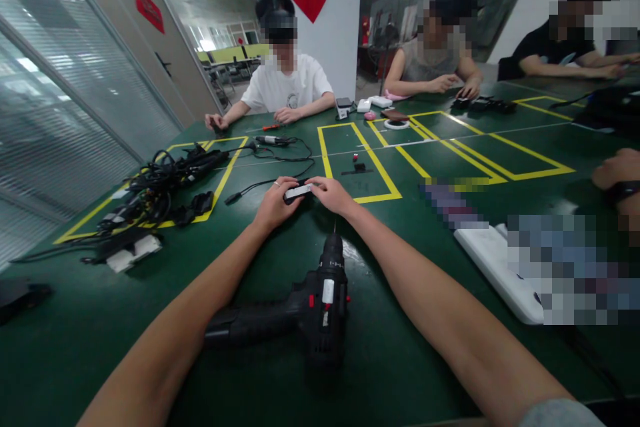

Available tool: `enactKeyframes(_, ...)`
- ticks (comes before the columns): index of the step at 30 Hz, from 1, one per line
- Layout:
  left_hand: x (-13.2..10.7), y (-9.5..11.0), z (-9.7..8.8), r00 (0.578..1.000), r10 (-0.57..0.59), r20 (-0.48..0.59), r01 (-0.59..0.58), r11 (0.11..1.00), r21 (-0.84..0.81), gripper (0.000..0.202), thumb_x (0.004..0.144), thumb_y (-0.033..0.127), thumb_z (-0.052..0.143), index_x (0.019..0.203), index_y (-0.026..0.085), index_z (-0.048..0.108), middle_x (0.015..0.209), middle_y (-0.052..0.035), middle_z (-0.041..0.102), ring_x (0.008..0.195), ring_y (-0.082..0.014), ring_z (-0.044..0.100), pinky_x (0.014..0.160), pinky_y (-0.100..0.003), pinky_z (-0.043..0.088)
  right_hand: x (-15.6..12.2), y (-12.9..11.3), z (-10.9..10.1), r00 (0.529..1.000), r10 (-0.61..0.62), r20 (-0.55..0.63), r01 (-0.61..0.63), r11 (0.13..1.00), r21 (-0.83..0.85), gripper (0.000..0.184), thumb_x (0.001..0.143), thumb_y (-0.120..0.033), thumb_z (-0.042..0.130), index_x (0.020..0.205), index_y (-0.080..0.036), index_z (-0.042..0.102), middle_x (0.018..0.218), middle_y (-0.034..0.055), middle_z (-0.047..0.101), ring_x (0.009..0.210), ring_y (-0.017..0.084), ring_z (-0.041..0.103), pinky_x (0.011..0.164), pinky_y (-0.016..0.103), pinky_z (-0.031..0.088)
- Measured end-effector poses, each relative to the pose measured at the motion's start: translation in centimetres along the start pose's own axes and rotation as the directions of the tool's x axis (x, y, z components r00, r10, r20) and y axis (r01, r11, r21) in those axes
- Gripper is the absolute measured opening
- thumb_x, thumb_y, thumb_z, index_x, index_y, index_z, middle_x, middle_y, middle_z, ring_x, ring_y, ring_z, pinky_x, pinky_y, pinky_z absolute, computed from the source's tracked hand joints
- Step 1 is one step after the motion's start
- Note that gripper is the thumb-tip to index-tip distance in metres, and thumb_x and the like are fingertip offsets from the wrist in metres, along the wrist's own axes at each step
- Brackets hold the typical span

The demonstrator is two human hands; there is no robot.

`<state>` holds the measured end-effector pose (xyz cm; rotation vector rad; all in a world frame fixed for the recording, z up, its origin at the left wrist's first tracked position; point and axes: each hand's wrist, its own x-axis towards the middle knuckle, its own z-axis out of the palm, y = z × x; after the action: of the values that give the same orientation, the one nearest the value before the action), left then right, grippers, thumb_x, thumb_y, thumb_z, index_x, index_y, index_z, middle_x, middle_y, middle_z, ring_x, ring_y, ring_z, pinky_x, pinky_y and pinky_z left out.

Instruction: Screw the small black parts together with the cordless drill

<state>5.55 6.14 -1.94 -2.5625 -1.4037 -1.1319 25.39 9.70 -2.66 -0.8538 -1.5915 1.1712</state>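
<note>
My left hand (277, 203) and my right hand (331, 195) meet over the green table (90, 340), each with fingers closed on one end of a small black and silver device (297, 192). A thin black cable (260, 185) runs off to the left of that device; whether it joins it I cannot tell. A black cordless drill (310, 303) lies on its side between my forearms, its bit pointing toward my hands.
A tangle of black cables and adapters (160, 190) lies at the left inside yellow tape lines. A white power strip (495, 270) sits at the right. Three people sit along the far and right sides with small devices. Another person's hand (617, 170) rests at the right edge.
</note>
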Motion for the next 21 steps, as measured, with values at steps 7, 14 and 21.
enactKeyframes(7,0.5,0.5,-0.2,0.995,-0.099,0.014,0.100,0.988,-0.122,0.031,0.080,0.036,0.067,0.105,0.017,0.066,0.113,-0.0112,0.067,0.107,-0.0240,0.063,0.097,-0.040,0.050,-0.7,-1.2,0.2,0.993,-0.120,0.015,0.121,0.976,-0.179,0.017,0.073,-0.016,0.072,0.087,-0.025,0.072,0.067,-0.0018,0.060,0.073,0.020,0.056,0.076,0.028,0.040)
enactKeyframes(14,0.6,-0.3,-0.3,0.933,-0.353,0.067,0.359,0.914,-0.186,0.042,0.077,0.046,0.068,0.107,0.016,0.066,0.105,-0.0096,0.071,0.095,-0.0244,0.066,0.091,-0.040,0.051,0.8,-0.8,-0.8,0.981,-0.121,-0.151,0.104,0.988,-0.114,0.020,0.085,-0.033,0.060,0.096,-0.018,0.068,0.077,0.0014,0.068,0.068,0.017,0.060,0.065,0.026,0.044)
enactKeyframes(21,0.7,-1.3,-5.5,0.807,-0.590,0.026,0.584,0.790,-0.189,0.043,0.076,0.052,0.064,0.100,0.017,0.065,0.090,-0.0076,0.070,0.084,-0.0232,0.066,0.078,-0.037,0.054,0.5,2.4,-3.8,0.916,0.011,-0.401,-0.031,0.999,-0.044,0.025,0.082,-0.039,0.061,0.091,-0.017,0.066,0.080,0.0059,0.073,0.074,0.020,0.067,0.068,0.028,0.050)
